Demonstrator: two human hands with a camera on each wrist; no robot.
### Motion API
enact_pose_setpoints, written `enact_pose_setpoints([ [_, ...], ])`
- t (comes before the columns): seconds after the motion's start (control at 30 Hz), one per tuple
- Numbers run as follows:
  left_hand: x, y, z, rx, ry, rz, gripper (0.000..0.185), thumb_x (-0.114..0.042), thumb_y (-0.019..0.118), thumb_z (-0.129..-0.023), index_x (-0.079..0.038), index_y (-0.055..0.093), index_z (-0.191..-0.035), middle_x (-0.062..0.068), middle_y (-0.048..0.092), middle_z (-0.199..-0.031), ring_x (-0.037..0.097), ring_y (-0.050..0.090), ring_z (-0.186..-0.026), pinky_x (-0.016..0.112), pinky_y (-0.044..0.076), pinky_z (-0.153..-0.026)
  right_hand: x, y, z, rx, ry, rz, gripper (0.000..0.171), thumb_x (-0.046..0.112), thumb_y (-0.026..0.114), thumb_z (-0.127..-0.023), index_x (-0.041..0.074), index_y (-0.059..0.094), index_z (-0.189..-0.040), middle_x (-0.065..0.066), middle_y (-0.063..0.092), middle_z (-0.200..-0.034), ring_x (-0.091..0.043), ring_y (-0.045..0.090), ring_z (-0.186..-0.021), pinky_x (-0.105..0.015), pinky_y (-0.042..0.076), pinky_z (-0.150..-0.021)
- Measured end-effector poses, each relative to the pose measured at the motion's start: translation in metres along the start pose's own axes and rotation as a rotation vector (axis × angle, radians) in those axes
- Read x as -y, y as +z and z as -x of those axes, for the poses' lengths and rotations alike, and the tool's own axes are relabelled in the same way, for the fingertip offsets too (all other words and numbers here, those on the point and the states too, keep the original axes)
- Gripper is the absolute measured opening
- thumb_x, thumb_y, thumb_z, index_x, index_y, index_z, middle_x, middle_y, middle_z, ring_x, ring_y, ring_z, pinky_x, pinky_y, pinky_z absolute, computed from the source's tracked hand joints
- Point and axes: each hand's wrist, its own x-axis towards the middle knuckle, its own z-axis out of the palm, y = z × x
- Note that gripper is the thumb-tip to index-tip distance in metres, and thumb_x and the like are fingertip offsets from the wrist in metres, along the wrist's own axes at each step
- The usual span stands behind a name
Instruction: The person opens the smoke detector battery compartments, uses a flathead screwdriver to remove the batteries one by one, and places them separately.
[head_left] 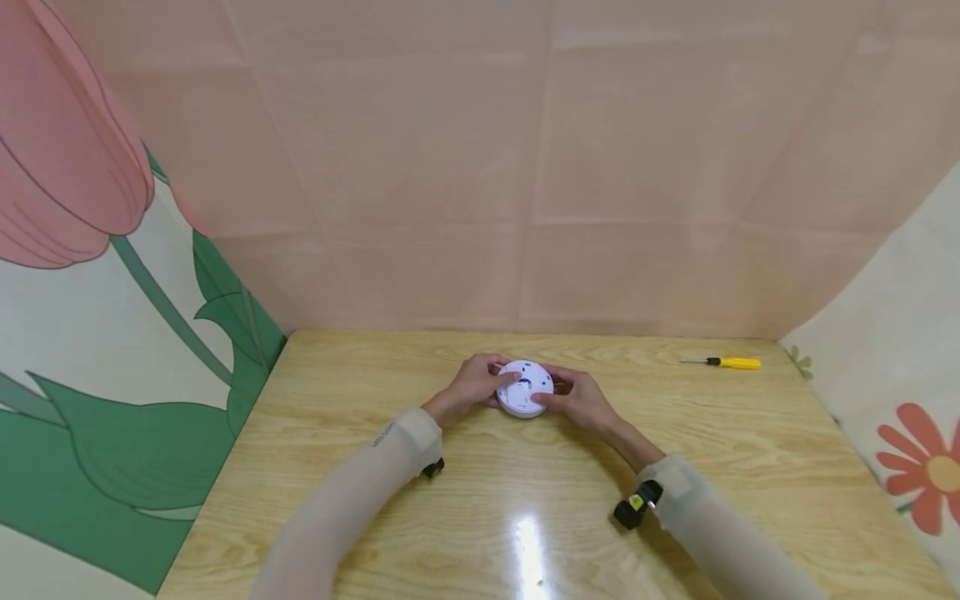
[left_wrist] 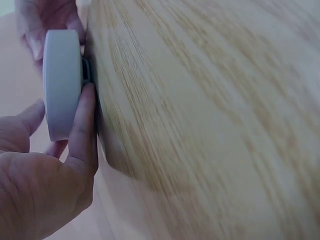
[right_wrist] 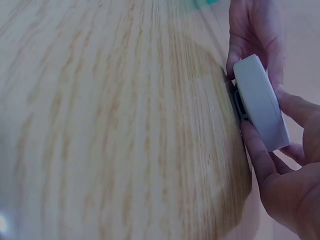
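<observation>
So, our left hand (head_left: 480, 383) and right hand (head_left: 590, 403) both clamp the round white disc (head_left: 517, 398), which sits right between them, thumbs on its upturned flat face. It's round, so we get no long axis, and neither hand looks nearer. Under it there's a dark loop (left_wrist: 86, 69). Well off past our right hand lies a yellow screwdriver (head_left: 738, 363).
</observation>
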Motion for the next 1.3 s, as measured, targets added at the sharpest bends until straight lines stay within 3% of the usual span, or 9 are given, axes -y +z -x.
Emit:
enact_pose_setpoints([
  [0.37, -0.0026, 0.0022, 0.0014, -0.025, 0.004, -0.018, 0.029, -0.022, 0.077, -0.100, -0.009, 0.075, -0.125, 0.008, 0.064, -0.104, 0.015, 0.065, -0.071, 0.033, 0.063, -0.059, 0.0003, 0.0018, 0.0013, -0.020, -0.015, -0.035, 0.068, 0.017, 0.089, -0.088, -0.004, 0.059, -0.146, -0.024, 0.068, -0.137, -0.026, 0.073, -0.106, -0.018, 0.058, -0.083],
  [0.77, -0.0017, 0.0032, 0.0008, -0.033, 0.018, 0.021, 0.027, -0.018, 0.079, -0.098, -0.008, 0.077, -0.122, 0.007, 0.066, -0.099, 0.014, 0.065, -0.067, 0.035, 0.064, -0.059, -0.0023, 0.0036, -0.0006, -0.045, 0.047, -0.108, 0.067, 0.015, 0.090, -0.087, 0.000, 0.061, -0.146, -0.022, 0.067, -0.138, -0.028, 0.074, -0.111, -0.019, 0.060, -0.084],
  [1.03, -0.0065, 0.0042, 0.0027, -0.055, -0.016, 0.020, 0.027, -0.015, 0.079, -0.097, -0.010, 0.079, -0.123, 0.007, 0.069, -0.100, 0.013, 0.064, -0.065, 0.033, 0.063, -0.057, -0.0018, 0.0016, -0.0001, -0.042, 0.031, -0.104, 0.062, 0.015, 0.088, -0.088, -0.002, 0.064, -0.143, -0.024, 0.068, -0.136, -0.031, 0.074, -0.111, -0.021, 0.061, -0.083],
  [1.3, -0.0067, 0.0023, 0.0023, -0.022, -0.026, 0.048, 0.031, -0.013, 0.081, -0.095, -0.010, 0.078, -0.126, 0.008, 0.070, -0.103, 0.014, 0.066, -0.071, 0.034, 0.064, -0.062, -0.0048, -0.0009, -0.0013, -0.044, 0.065, -0.149, 0.056, 0.010, 0.084, -0.092, -0.005, 0.063, -0.141, -0.028, 0.066, -0.137, -0.024, 0.074, -0.106, -0.026, 0.063, -0.078],
])
